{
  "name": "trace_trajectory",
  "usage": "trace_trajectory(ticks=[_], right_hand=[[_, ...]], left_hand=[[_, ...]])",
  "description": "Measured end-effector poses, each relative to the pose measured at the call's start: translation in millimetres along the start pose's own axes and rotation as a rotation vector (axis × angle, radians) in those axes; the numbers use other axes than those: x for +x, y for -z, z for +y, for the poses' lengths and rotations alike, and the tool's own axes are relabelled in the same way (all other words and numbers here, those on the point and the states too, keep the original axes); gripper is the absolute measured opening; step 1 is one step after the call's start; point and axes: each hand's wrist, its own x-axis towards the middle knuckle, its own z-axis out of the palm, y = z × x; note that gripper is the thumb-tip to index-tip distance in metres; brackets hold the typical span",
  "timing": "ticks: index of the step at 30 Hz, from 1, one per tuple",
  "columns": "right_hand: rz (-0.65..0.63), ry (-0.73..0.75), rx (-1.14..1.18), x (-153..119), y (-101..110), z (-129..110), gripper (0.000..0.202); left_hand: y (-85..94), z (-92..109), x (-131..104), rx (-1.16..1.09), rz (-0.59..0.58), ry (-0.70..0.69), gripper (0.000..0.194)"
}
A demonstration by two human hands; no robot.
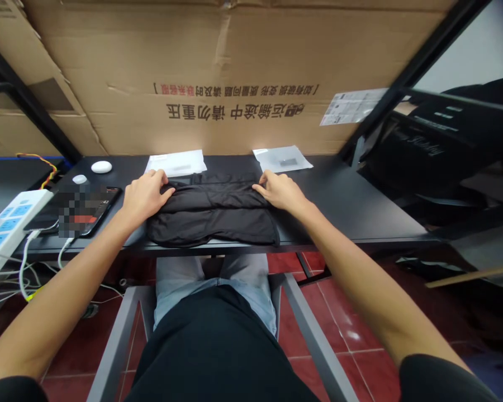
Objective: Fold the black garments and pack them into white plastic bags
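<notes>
A dark, folded black cloth lies across the front of the desk, creased in wide horizontal bands; what kind of cloth item it is I cannot make out. At its far left corner, my left hand grips the edge with thumb and curled fingers. My right hand pinches the far right corner in much the same way. The cloth's near edge reaches close to the desk's front edge. Just beyond my hands lie two flat, whitish plastic packets, a left one and a right one.
A large cardboard sheet stands behind the black desk. To the left are a phone, a white oval case, a white power strip and loose cables. Grey chair arms flank my lap.
</notes>
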Motion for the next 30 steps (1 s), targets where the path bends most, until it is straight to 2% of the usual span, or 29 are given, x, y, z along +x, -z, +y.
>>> trace_trajectory(ticks=[2,4,7,10,12,14,18,22,27,30], right_hand=[[0.039,-0.014,-0.049,-3.9,2.3,-2.2,0.041],[0.108,0.060,-0.030,-7.3,7.7,-7.2,0.036],[0.182,0.368,0.060,-13.0,14.9,-26.7,0.025],[0.140,0.716,0.168,-20.5,12.1,-61.3,0.038],[0.096,0.863,0.220,-24.7,3.4,-86.4,0.043],[0.078,0.922,0.236,-26.6,-8.4,-107.0,0.046],[0.022,0.936,0.227,-25.0,-29.0,-126.0,0.049],[-0.024,0.926,0.219,-27.1,-36.6,-128.8,0.047],[-0.041,0.929,0.233,-35.8,-29.9,-133.9,0.051],[-0.014,0.891,0.294,-39.4,-17.3,-128.6,0.051]], left_hand=[[3.8,-8.1,-8.8,-0.012,0.028,-0.056,0.031],[12.1,-20.5,-18.0,-0.088,-0.001,-0.152,0.035],[26.4,-42.6,-30.6,-0.211,-0.135,-0.320,0.042],[34.2,-59.9,-39.8,-0.260,-0.214,-0.375,0.048],[34.4,-65.6,-43.3,-0.261,-0.221,-0.362,0.048],[32.5,-66.6,-44.9,-0.242,-0.212,-0.354,0.045],[30.3,-57.2,-45.7,-0.140,-0.153,-0.340,0.033],[33.8,-38.4,-43.5,-0.093,-0.003,-0.297,0.026],[42.0,0.0,-29.6,-0.246,0.237,-0.229,0.025],[45.3,32.0,-17.3,-0.329,0.321,-0.241,0.027]])
